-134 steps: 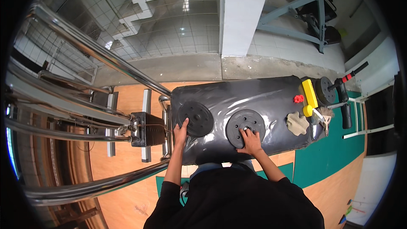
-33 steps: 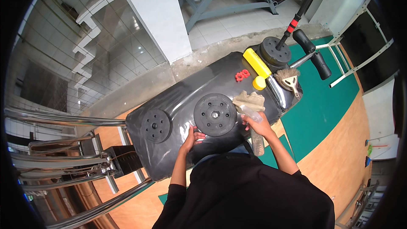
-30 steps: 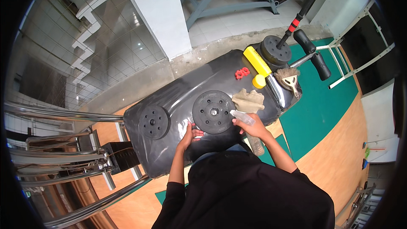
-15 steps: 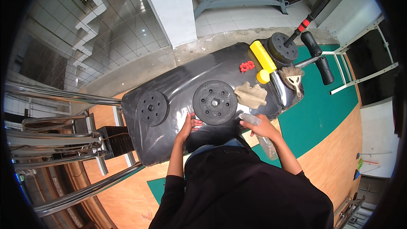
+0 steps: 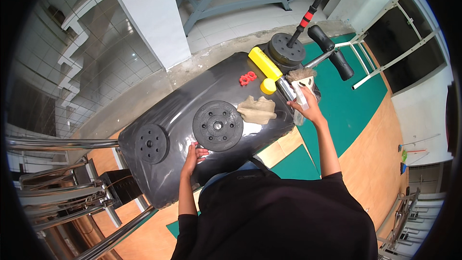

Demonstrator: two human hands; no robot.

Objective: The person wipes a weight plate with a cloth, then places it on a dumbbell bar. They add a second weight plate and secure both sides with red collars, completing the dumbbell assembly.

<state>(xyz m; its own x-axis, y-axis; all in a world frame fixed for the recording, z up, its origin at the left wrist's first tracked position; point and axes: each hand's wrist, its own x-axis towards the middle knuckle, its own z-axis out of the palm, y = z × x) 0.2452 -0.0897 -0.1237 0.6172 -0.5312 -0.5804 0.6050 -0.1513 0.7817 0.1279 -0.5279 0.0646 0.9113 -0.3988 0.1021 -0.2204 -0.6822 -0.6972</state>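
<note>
My right hand (image 5: 312,107) grips a clear spray bottle with a whitish trigger head (image 5: 300,97), held over the right end of a black padded bench (image 5: 185,97). Just behind the bottle lies a bristle brush (image 5: 302,74), partly covered by it. My left hand (image 5: 193,158) is open, fingers stretched out at the near left edge of a large black weight plate (image 5: 218,125); whether they touch it I cannot tell. A crumpled beige cloth (image 5: 256,110) lies against the plate's right side. Farther left on the bench rests a smaller black weight plate (image 5: 150,143).
Two red star nuts (image 5: 247,78), a yellow bottle (image 5: 265,64) and a round yellow piece (image 5: 268,86) lie toward the back. Black plates with an upright red-banded bar (image 5: 306,18) stand at the far right, beside padded foam rollers (image 5: 332,52). Chrome rails (image 5: 62,143) flank the left.
My right hand has carried the spray bottle away from beside the cloth, rightward and back to the brush. The view has shifted; my left hand stays beside the large plate.
</note>
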